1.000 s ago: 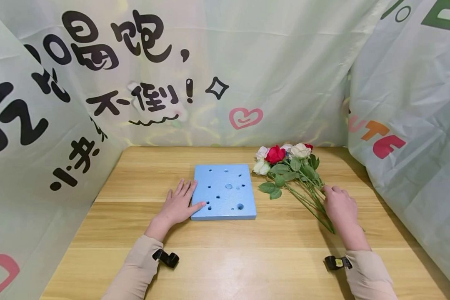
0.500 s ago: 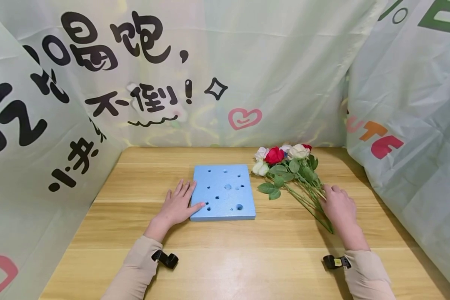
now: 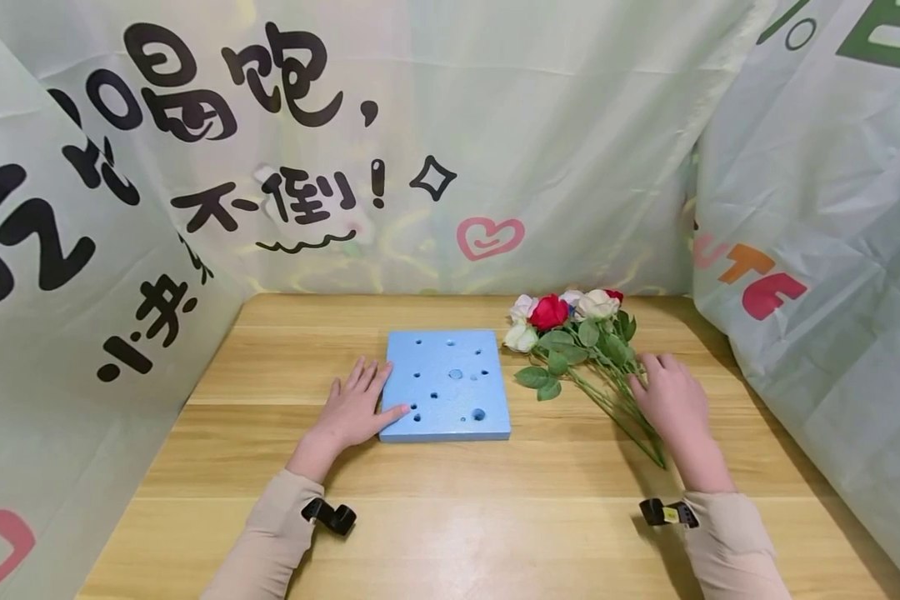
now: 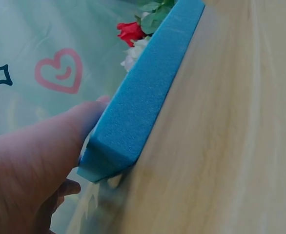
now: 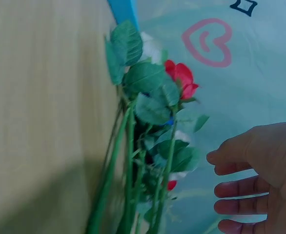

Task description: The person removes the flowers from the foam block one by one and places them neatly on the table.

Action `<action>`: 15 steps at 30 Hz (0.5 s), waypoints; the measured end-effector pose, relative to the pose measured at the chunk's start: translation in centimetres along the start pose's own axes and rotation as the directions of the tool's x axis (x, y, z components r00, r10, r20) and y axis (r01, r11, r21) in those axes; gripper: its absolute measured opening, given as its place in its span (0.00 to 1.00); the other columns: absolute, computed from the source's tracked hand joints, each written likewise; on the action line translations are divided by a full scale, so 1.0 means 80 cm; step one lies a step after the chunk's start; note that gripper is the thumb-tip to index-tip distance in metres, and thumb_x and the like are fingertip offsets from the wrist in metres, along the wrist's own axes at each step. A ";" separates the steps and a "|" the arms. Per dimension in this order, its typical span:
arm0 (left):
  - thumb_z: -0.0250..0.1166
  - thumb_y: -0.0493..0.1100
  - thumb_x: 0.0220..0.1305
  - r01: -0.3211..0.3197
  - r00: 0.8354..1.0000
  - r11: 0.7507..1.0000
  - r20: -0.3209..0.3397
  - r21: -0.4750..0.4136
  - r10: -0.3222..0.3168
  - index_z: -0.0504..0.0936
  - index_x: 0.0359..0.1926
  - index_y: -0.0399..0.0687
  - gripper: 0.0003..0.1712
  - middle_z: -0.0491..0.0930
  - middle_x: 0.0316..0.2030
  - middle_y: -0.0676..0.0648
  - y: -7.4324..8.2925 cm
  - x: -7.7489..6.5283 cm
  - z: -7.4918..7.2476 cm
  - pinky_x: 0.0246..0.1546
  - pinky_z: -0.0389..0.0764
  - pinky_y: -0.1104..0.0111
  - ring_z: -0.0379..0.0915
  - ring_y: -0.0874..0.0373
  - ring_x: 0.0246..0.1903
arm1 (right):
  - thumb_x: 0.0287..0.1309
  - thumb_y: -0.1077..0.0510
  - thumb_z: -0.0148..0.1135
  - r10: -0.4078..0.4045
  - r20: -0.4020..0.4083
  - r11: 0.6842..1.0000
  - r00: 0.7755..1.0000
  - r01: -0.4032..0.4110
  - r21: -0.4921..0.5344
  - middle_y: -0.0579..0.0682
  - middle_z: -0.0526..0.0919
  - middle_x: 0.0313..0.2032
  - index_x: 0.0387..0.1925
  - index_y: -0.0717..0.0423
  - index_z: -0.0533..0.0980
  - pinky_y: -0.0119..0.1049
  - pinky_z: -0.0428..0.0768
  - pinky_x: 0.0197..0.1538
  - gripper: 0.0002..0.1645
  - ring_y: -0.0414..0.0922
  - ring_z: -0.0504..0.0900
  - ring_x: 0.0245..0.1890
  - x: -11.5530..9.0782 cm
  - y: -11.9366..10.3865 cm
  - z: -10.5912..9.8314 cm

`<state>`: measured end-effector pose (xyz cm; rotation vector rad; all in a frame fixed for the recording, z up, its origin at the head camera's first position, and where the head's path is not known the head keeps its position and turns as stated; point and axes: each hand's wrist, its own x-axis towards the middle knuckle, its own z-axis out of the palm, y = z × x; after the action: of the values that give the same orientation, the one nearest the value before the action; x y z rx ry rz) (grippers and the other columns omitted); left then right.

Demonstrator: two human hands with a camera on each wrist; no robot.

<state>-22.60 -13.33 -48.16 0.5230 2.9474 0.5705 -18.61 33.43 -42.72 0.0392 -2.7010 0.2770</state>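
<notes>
A light blue foam block (image 3: pixel 450 367) with several holes in its top lies on the table. My left hand (image 3: pixel 350 407) rests at its left side, fingers straight along the edge and thumb laid over the near left corner. The left wrist view shows that thumb (image 4: pixel 87 114) against the block (image 4: pixel 138 92). On the right lies a bundle of red and white roses (image 3: pixel 550 312), leafy stems pointing toward me. Over the stems (image 3: pixel 615 408) hovers my right hand (image 3: pixel 671 400). In the right wrist view its fingers (image 5: pixel 245 187) are loosely extended, apart from the stems (image 5: pixel 128 185), holding nothing.
The wooden table (image 3: pixel 420 517) carries the block and the flowers. Printed cloth (image 3: pixel 570 150) hangs along the back and both sides. The blooms lie near the table's far edge. A black camera (image 3: pixel 330 517) is strapped to each sleeve.
My right hand has shifted slightly left and farther up along the stems, its wrist moving with it. My left hand and the foam block stay put, and the roses look unmoved.
</notes>
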 end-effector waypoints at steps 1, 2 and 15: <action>0.49 0.75 0.63 0.002 1.000 1.000 0.002 0.004 -0.002 0.46 0.78 0.56 0.51 0.46 0.77 0.40 0.000 0.000 -0.001 0.69 0.40 0.32 0.30 0.42 0.78 | 0.59 0.58 0.63 0.000 0.001 1.000 1.000 0.000 0.005 0.69 0.78 0.42 0.49 0.65 0.77 0.62 0.74 0.38 0.19 0.68 0.77 0.41 0.002 -0.003 -0.002; 0.49 0.75 0.63 0.006 1.000 1.000 0.006 0.008 -0.006 0.46 0.78 0.56 0.51 0.46 0.77 0.40 0.000 0.000 -0.002 0.69 0.40 0.33 0.29 0.43 0.78 | 0.60 0.58 0.63 0.000 -0.002 1.000 1.000 0.000 0.010 0.69 0.78 0.43 0.50 0.65 0.77 0.63 0.74 0.39 0.19 0.68 0.77 0.41 0.005 -0.006 -0.003; 0.48 0.75 0.64 0.009 1.000 0.998 -0.008 0.062 -0.008 0.48 0.78 0.54 0.51 0.47 0.76 0.38 -0.001 0.006 -0.015 0.69 0.42 0.32 0.33 0.39 0.77 | 0.61 0.59 0.62 -0.071 -0.087 0.996 0.994 0.076 0.049 0.68 0.78 0.42 0.50 0.64 0.77 0.60 0.74 0.44 0.18 0.65 0.76 0.43 0.032 -0.048 -0.012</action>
<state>-23.29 -13.67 -47.08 0.5149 2.9814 0.4820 -20.26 29.91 -40.06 0.1386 -2.6007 0.3198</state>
